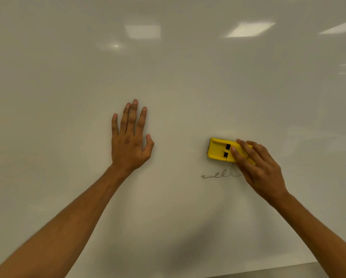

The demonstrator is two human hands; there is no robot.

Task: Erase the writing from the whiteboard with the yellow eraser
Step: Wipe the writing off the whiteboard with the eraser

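Note:
A white whiteboard [168,77] fills almost the whole view. My right hand [258,167] grips the yellow eraser [221,150] and presses it flat against the board at centre right. Just below the eraser runs a short line of thin dark cursive writing [218,175], its right end hidden behind my right hand. My left hand [131,141] rests flat on the board to the left, fingers spread, holding nothing.
The board's lower edge [268,270] shows at the bottom right, with a grey surface beneath it. Ceiling lights reflect in the upper part of the board. A soft shadow lies on the board between my forearms.

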